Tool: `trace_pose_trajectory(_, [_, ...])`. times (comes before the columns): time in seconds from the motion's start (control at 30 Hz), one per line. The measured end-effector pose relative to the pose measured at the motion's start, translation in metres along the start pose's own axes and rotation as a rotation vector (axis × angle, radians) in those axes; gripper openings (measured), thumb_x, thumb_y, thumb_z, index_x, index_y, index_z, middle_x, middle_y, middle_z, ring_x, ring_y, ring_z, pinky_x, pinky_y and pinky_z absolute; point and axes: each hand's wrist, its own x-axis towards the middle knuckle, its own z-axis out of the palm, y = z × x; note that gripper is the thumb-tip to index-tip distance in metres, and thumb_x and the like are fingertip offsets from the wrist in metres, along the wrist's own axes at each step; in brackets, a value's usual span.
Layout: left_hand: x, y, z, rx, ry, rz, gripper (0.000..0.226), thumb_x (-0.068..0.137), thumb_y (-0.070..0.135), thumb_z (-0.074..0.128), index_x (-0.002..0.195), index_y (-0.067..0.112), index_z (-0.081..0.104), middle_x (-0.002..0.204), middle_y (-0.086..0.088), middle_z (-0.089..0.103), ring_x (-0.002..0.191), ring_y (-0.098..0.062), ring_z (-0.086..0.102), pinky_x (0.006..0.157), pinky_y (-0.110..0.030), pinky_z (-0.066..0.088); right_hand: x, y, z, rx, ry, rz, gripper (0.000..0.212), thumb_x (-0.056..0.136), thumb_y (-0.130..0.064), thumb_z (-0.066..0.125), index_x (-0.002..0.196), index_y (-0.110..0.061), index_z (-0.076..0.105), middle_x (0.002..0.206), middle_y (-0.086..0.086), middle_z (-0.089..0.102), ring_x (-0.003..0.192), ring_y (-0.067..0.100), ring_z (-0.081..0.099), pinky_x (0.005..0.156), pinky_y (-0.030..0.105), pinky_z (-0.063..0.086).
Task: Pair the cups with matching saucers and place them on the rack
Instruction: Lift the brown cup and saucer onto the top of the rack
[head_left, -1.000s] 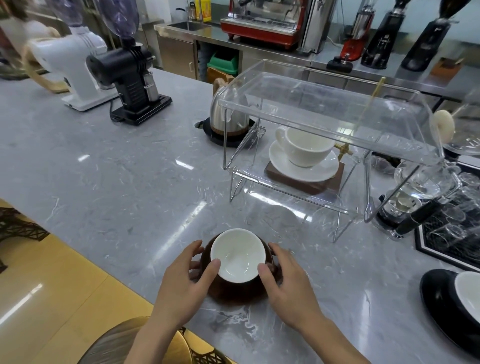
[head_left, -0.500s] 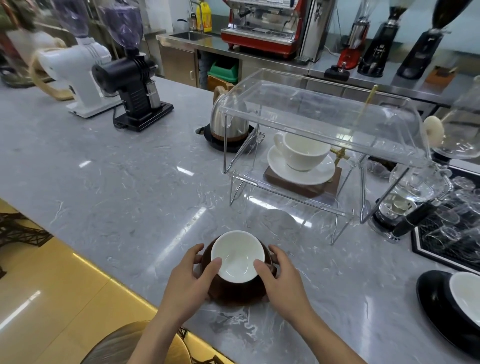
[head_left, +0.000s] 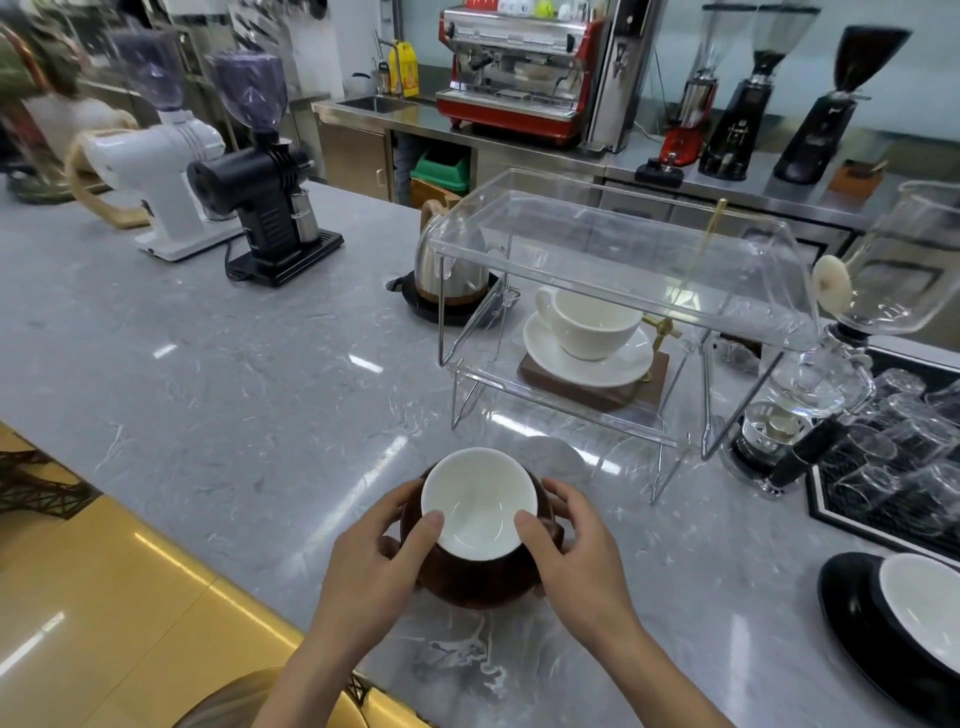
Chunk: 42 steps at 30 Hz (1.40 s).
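near counter edge, both hands (head_left: 374, 561) grip brown cup (head_left: 475, 545).

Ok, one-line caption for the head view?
Both hands grip brown cup and saucer before rack holding white set.

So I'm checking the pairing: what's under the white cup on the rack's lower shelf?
A round white saucer lies under the white cup, on a dark wooden board. The saucer's middle is covered by the cup.
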Motion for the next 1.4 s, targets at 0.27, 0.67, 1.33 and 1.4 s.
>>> trace_pose_trajectory(0.27, [-0.001, 0.044, -0.005, -0.02, -0.005, 0.09, 0.031, 0.082, 0.05, 0.072, 0.112, 0.053, 0.07, 0.1, 0.017, 0.077, 0.059, -0.02, 0.072, 0.056, -0.022, 0.057, -0.002, -0.037, -0.019, 0.053, 0.025, -0.094, 0.046, 0.068, -0.063, 0.064, 0.109, -0.044, 0.066, 0.094, -0.016, 0.071, 0.081, 0.014, 0.071, 0.065, 0.031, 0.06])
trace_pose_trajectory(0.67, [0.004, 0.111, -0.021, -0.027, -0.02, 0.246, 0.043, 0.068, 0.068, 0.06, 0.108, 0.059, 0.07, 0.089, 0.013, 0.077, 0.052, -0.016, 0.067, 0.058, -0.022, 0.057, -0.007, -0.1, -0.039, 0.121, 0.034, -0.218, 0.036, 0.068, -0.058, 0.067, 0.1, -0.042, 0.071, 0.086, -0.009, 0.072, 0.057, 0.012, 0.064, 0.047, 0.024, 0.053])
trace_pose_trajectory(1.33, [0.076, 0.232, -0.028, 0.028, -0.079, 0.445, 0.017, 0.097, 0.04, 0.063, 0.102, 0.04, 0.08, 0.071, 0.0, 0.076, 0.053, -0.005, 0.062, 0.048, -0.021, 0.051, 0.04, -0.217, -0.084, 0.04, -0.021, -0.289, 0.022, 0.092, -0.046, 0.062, 0.106, -0.03, 0.067, 0.105, 0.005, 0.07, 0.065, 0.025, 0.075, 0.054, 0.036, 0.062])
trace_pose_trajectory(1.4, [0.091, 0.244, -0.03, 0.069, -0.097, 0.458, 0.017, 0.098, 0.04, 0.062, 0.102, 0.043, 0.079, 0.069, 0.011, 0.076, 0.056, 0.0, 0.064, 0.048, -0.013, 0.047, 0.05, -0.229, -0.087, 0.033, -0.04, -0.269, 0.022, 0.095, -0.043, 0.06, 0.108, -0.027, 0.065, 0.102, 0.006, 0.072, 0.062, 0.029, 0.075, 0.058, 0.04, 0.063])
